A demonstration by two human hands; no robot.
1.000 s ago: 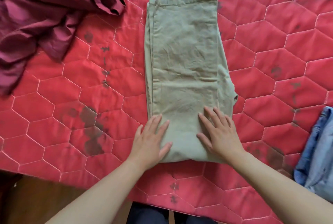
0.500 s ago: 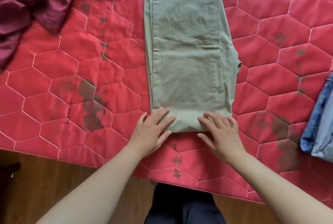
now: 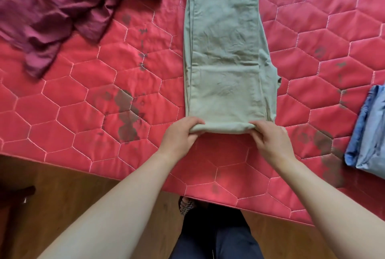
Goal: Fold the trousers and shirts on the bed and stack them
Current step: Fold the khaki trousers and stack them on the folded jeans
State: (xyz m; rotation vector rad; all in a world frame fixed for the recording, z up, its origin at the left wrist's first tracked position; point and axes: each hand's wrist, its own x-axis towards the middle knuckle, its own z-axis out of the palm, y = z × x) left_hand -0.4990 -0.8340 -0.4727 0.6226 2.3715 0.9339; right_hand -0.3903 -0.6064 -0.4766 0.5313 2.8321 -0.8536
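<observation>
Olive-green trousers (image 3: pixel 226 56) lie folded lengthwise in a long strip on the red quilted bed cover (image 3: pixel 83 91), running away from me. My left hand (image 3: pixel 180 137) pinches the near left corner of the strip, thumb on top. My right hand (image 3: pixel 270 142) pinches the near right corner the same way. The near edge is lifted slightly off the cover. A crumpled maroon shirt (image 3: pixel 62 8) lies at the far left. Folded blue denim (image 3: pixel 368 131) rests at the right edge.
The bed's near edge runs diagonally across the lower frame, with brown wooden floor (image 3: pixel 73 202) below it. My dark trouser legs (image 3: pixel 216 235) and a checkered slipper (image 3: pixel 186 206) show at the bottom. Dark stains mark the cover left of the trousers.
Both hands slid back from lying flat on the trousers to the near edge and closed on its two corners. The camera view shifted.
</observation>
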